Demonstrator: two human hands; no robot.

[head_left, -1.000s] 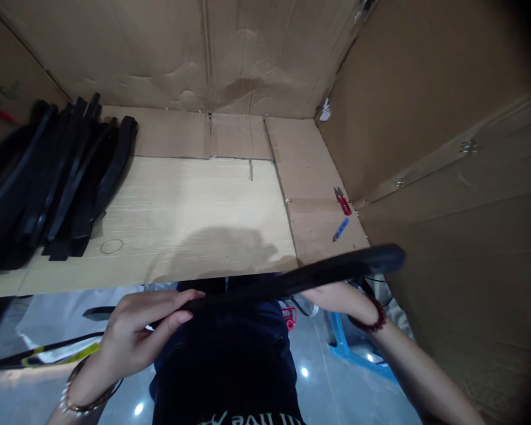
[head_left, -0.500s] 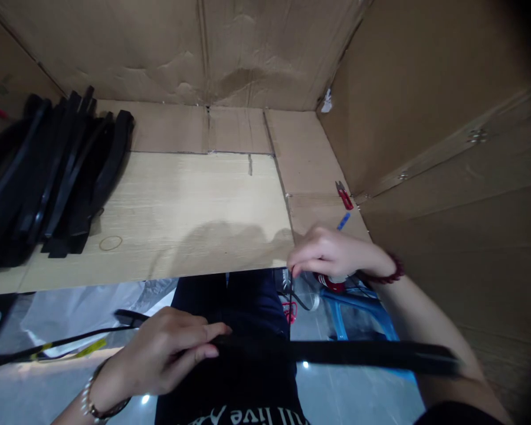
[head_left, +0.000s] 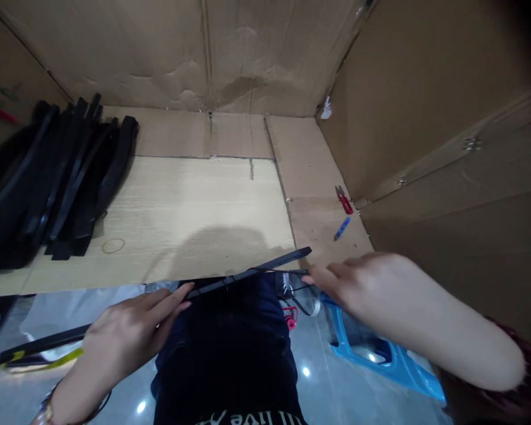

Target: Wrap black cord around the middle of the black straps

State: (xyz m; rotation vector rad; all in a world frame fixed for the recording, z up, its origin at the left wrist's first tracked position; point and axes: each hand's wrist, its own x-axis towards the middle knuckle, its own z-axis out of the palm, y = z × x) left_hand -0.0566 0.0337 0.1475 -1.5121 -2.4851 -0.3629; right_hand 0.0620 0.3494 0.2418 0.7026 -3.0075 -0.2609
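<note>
A long, narrow black rubber strip (head_left: 248, 273) lies across my lap, its far tip just over the front edge of a pale wooden board (head_left: 159, 218). My left hand (head_left: 133, 336) grips the strip between thumb and fingers. My right hand (head_left: 363, 289) is close to the camera and blurred at the fingertips. Those fingers meet a thin black cord (head_left: 292, 272) running from the strip, next to a clear plastic piece (head_left: 303, 295).
Several curved black rubber strips (head_left: 66, 183) are piled on the board's left side. Red thread snips (head_left: 344, 200) and a small blue tool (head_left: 342, 228) lie on cardboard at right. Cardboard walls surround the board. A blue stool (head_left: 371, 354) stands on the shiny floor below.
The strip has swung from lying level to slanting up and right, its tip now over the board's edge. My right hand has moved down and nearer the camera.
</note>
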